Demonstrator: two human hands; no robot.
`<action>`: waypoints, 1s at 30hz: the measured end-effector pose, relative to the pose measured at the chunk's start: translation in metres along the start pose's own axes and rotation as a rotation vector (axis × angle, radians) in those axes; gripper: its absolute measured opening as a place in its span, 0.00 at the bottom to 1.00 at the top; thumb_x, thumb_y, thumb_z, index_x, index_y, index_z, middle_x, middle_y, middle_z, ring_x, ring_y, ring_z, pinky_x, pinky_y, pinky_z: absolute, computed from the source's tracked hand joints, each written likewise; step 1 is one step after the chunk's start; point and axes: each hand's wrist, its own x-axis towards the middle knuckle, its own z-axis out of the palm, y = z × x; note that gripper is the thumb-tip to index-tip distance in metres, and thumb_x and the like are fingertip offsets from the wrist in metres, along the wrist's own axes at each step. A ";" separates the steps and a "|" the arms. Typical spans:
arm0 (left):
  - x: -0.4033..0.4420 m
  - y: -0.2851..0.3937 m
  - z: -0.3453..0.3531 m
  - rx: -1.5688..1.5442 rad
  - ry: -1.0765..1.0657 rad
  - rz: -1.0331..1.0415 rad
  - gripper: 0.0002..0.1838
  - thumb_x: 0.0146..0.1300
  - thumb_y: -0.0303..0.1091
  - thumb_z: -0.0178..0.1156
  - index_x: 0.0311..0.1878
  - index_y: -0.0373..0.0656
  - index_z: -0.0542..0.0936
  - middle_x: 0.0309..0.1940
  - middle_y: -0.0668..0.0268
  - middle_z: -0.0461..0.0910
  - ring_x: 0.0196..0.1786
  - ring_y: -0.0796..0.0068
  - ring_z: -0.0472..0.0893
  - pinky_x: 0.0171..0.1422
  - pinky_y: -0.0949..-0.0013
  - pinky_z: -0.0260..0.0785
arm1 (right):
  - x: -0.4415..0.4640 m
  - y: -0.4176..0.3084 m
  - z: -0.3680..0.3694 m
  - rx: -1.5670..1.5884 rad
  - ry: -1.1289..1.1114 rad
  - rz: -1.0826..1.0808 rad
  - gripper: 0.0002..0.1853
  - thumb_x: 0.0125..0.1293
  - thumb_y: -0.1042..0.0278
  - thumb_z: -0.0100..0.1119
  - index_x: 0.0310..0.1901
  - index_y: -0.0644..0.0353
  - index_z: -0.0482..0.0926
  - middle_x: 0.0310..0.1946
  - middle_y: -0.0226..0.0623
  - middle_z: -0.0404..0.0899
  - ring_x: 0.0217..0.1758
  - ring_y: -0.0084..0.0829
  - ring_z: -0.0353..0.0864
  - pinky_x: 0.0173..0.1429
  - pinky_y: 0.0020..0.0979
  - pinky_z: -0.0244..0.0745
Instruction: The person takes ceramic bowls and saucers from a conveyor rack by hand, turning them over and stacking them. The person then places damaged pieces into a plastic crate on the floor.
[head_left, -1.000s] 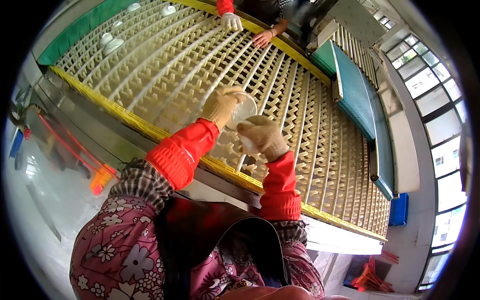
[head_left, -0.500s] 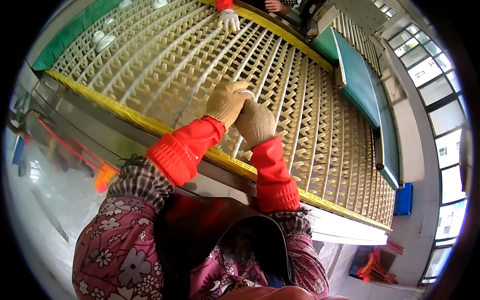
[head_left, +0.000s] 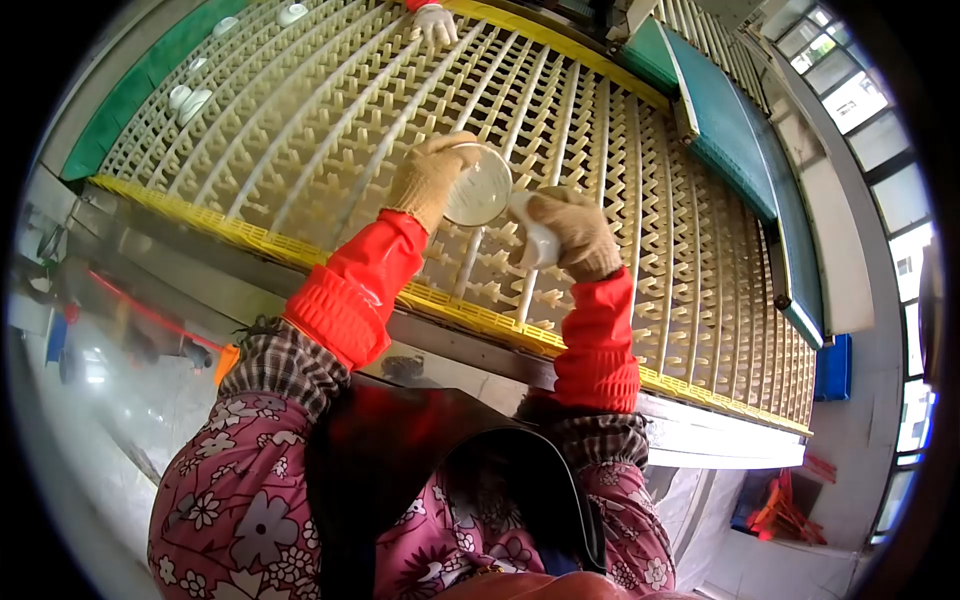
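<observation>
Left hand (head_left: pixel 430 178) and right hand (head_left: pixel 582 230) are apart now, left gripping a round translucent plasticky disc (head_left: pixel 482 188), right a glossy white curved piece (head_left: pixel 541 243) just rightward.

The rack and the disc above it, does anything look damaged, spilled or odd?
Nothing looks plainly broken or spilled on the rack, and the disc in the left hand shows no clear break. Two white pieces at upper left sit bunched together, others apart: slightly untidy, perhaps normal.
</observation>
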 end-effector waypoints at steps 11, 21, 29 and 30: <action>-0.022 0.024 0.002 0.049 0.054 0.150 0.22 0.70 0.38 0.73 0.63 0.37 0.92 0.59 0.58 0.94 0.58 0.69 0.91 0.66 0.66 0.82 | 0.019 -0.047 0.042 0.187 0.583 0.530 0.16 0.75 0.59 0.76 0.52 0.64 0.94 0.41 0.38 0.93 0.39 0.30 0.92 0.46 0.33 0.88; -0.019 0.015 0.009 0.351 0.074 0.490 0.26 0.65 0.26 0.74 0.68 0.38 0.90 0.61 0.51 0.93 0.62 0.57 0.92 0.70 0.61 0.82 | 0.015 -0.065 0.033 0.163 0.602 0.594 0.19 0.73 0.51 0.70 0.41 0.62 0.93 0.34 0.38 0.91 0.38 0.27 0.89 0.45 0.35 0.83; -0.004 0.005 -0.004 0.228 0.037 0.137 0.22 0.71 0.39 0.73 0.65 0.42 0.92 0.57 0.58 0.94 0.56 0.66 0.91 0.65 0.65 0.83 | 0.031 -0.074 0.049 -0.293 0.640 0.381 0.22 0.75 0.48 0.72 0.57 0.59 0.92 0.41 0.40 0.93 0.44 0.33 0.92 0.51 0.36 0.85; -0.010 0.008 0.000 0.235 0.023 0.154 0.21 0.74 0.42 0.72 0.64 0.44 0.93 0.55 0.60 0.94 0.54 0.69 0.90 0.64 0.66 0.83 | 0.034 -0.076 0.051 -0.276 0.598 0.445 0.23 0.76 0.48 0.72 0.59 0.58 0.92 0.42 0.41 0.93 0.44 0.36 0.93 0.50 0.39 0.86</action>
